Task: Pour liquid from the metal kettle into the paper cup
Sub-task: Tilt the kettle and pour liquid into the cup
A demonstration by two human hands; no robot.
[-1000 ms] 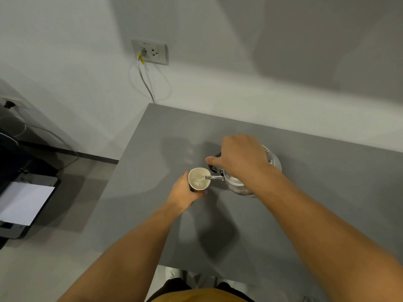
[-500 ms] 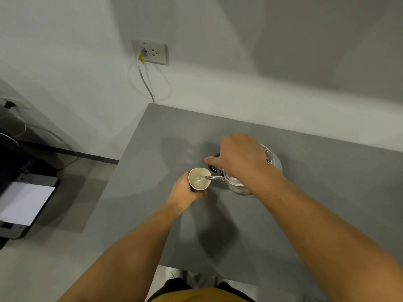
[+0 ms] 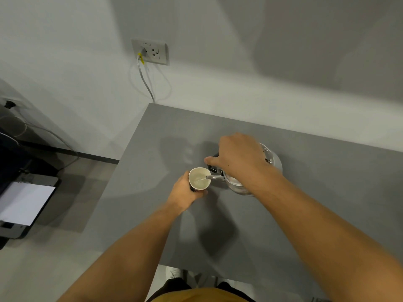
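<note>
Right hand [image 3: 238, 159], closed on the handle, hides most of the kettle [image 3: 273, 163]. Left hand [image 3: 185, 192] wraps the cup [image 3: 199, 179]; grey surface [image 3: 327, 192] against a white wall [image 3: 65, 51].

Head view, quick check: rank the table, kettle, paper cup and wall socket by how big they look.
1. Table, by far the largest.
2. Kettle, though the right hand hides much of it.
3 and 4. Wall socket and paper cup look alike; the socket sits farther away, so no ranking.

Grey table [image 3: 327, 192], white wall [image 3: 65, 51], wall socket [image 3: 150, 51], pale floor [image 3: 43, 269]
</note>
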